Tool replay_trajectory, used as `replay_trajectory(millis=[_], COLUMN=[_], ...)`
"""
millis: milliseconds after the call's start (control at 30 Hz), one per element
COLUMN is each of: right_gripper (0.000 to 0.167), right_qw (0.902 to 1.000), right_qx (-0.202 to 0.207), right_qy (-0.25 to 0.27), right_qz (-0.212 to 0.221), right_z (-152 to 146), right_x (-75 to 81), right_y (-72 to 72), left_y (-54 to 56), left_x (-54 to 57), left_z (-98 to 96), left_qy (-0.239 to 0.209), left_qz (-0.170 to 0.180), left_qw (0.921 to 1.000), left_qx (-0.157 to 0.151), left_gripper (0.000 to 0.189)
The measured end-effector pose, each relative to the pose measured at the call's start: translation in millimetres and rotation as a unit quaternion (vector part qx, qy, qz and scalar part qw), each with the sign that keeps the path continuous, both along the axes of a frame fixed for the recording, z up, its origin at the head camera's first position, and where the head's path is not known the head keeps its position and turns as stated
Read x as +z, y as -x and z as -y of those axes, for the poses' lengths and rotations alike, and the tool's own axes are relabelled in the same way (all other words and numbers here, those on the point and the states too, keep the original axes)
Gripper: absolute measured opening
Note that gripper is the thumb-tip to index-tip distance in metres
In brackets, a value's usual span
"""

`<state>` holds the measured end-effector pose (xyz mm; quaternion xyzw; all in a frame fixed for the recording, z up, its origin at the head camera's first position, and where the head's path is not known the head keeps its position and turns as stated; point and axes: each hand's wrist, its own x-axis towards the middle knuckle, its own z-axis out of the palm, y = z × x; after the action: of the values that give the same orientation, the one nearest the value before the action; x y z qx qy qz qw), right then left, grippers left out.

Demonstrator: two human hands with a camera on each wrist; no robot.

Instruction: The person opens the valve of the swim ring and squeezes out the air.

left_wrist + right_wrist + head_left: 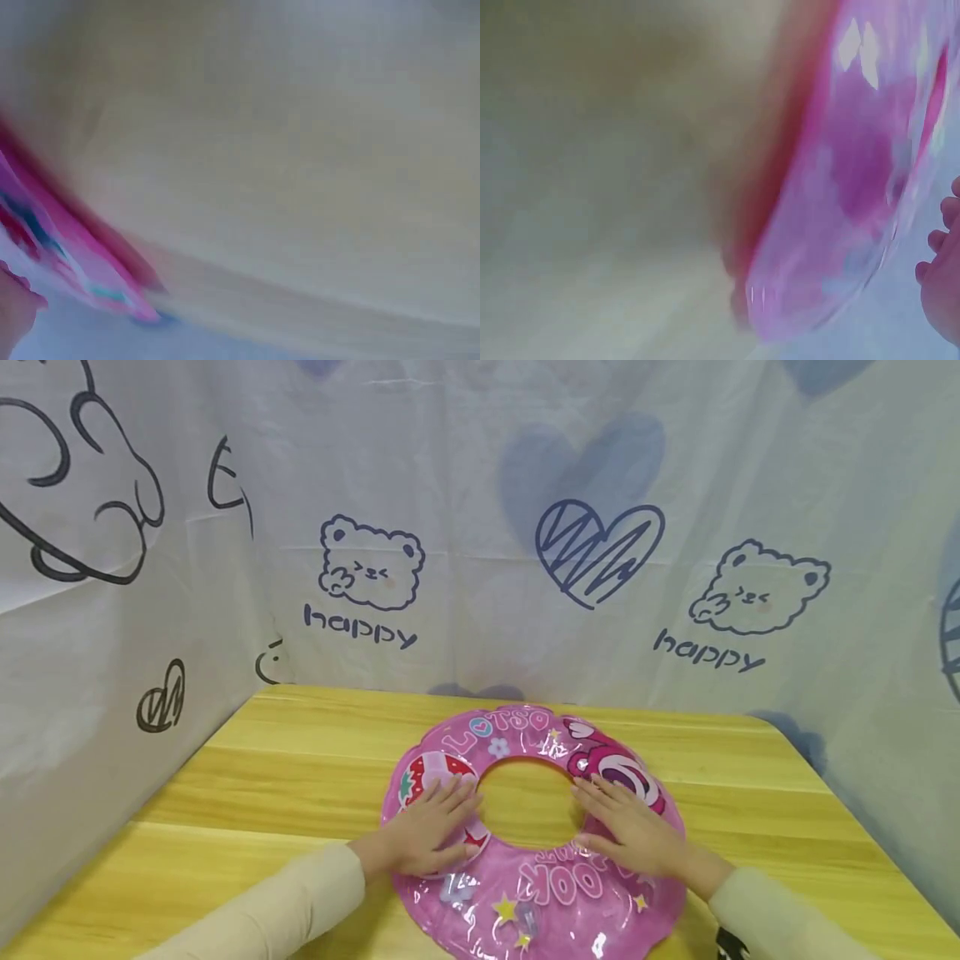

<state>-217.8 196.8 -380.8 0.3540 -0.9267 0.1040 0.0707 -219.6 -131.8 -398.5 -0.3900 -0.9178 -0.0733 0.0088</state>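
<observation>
A pink inflatable swim ring (555, 914) lies flat on the wooden table, printed with a strawberry, stars, letters and a bear. On its left side rests my left hand (431, 827), fingers stretched toward the central hole. My right hand (633, 831) lies on the opposite side, its straight fingertips at the inner edge. In the left wrist view, part of the ring (82, 255) and a bit of the hand (16, 311) show at the left edge. The right wrist view has the ring (847, 180) at the right, with the fingers (949, 240) beside it.
The yellow wood-grain table (300, 777) reaches back to a white cloth (465, 527) with bear and heart drawings, which also hangs along both sides. A small dark patterned item (729, 945) peeks out under the right sleeve (780, 910).
</observation>
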Motion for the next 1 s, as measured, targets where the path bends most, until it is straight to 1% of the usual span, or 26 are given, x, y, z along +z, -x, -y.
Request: replay_trajectory(millis=[67, 100, 167, 267, 333, 433, 533, 633, 733, 833, 1000], right_gripper=[0.06, 0.061, 0.06, 0.057, 0.055, 0.055, 0.057, 0.058, 0.059, 0.059, 0.059], right_qw=[0.9995, 0.9988, 0.9974, 0.9953, 0.9937, 0.9921, 0.99, 0.9876, 0.9859, 0.984, 0.9807], right_qx=[-0.032, -0.048, -0.07, -0.086, -0.093, -0.09, -0.085, -0.084, -0.088, -0.093, -0.097], right_qy=[0.001, 0.0, -0.004, -0.005, -0.005, -0.015, -0.027, -0.036, -0.038, -0.036, -0.035], right_qz=[-0.001, 0.005, 0.015, 0.043, 0.063, 0.087, 0.11, 0.127, 0.138, 0.148, 0.166], right_z=[-5, -8, -13, -19, -22, -25, -26, -26, -25, -25, -25], right_x=[1.2, 1.7, 0.9, -1.1, -4.0, -8.2, -12.2, -15.3, -17.1, -17.7, -17.2], right_y=[14.2, 20.6, 32.8, 45.2, 51.1, 56.8, 59.9, 61.1, 61.0, 60.3, 60.8], left_y=[14.5, 21.0, 32.7, 45.4, 50.5, 53.9, 53.7, 52.8, 52.9, 52.8, 53.5], left_x=[1.8, 3.1, 4.7, 5.5, 5.0, 3.2, 1.1, -1.3, -3.6, -3.5, -1.0], left_z=[6.1, 8.9, 13.2, 17.2, 18.2, 18.5, 18.3, 18.2, 17.7, 16.2, 14.0], left_qy=[-0.013, -0.022, -0.027, -0.032, -0.019, -0.001, 0.022, 0.033, 0.038, 0.038, 0.04], left_qz=[0.002, 0.005, 0.012, 0.031, 0.046, 0.059, 0.064, 0.069, 0.079, 0.085, 0.083], left_qw=[0.9992, 0.9982, 0.9959, 0.9929, 0.9916, 0.9905, 0.9893, 0.9878, 0.986, 0.985, 0.985], left_qx=[0.038, 0.055, 0.086, 0.11, 0.12, 0.124, 0.13, 0.135, 0.142, 0.145, 0.146], left_gripper=[0.066, 0.065, 0.064, 0.062, 0.06, 0.058, 0.056, 0.055, 0.054, 0.054, 0.054])
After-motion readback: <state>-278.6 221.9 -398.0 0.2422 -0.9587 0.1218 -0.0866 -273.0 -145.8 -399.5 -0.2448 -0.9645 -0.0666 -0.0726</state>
